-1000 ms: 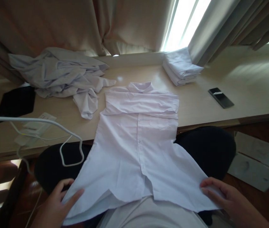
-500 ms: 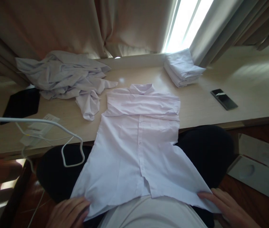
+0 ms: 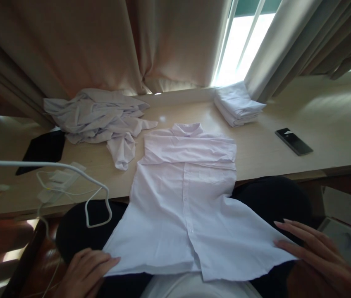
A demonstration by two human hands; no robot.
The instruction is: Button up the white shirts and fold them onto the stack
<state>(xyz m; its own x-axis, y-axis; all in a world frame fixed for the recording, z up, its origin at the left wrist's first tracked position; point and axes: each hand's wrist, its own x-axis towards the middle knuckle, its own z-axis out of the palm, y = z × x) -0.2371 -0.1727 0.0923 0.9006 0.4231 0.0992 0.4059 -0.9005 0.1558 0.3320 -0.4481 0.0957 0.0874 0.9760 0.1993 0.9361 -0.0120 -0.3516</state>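
Note:
A white button-up shirt (image 3: 163, 211) lies front up, its collar end on the desk and its lower half spread across my lap. Its sleeves are folded flat across the chest, one over the other. My left hand (image 3: 87, 271) grips the left corner of the hem with fingers closed. At the opposite hem corner is my right hand (image 3: 321, 254), its thumb over the cloth and two fingers stretched out beyond the shirt's side edge. Part of its grip is hidden. The hem between the hands is pulled wide.
A crumpled heap of white cloth (image 3: 94, 116) lies at the back left, near a black flat item (image 3: 43, 151). A folded white stack (image 3: 237, 103) and a phone (image 3: 293, 141) are on the right. A white cable (image 3: 79, 170) arches over a power strip (image 3: 62, 182).
The hem has been lifted and drawn away from my body. My right hand has moved right and up, its fingers more stretched. The whole scene sits lower in view as the camera tilts.

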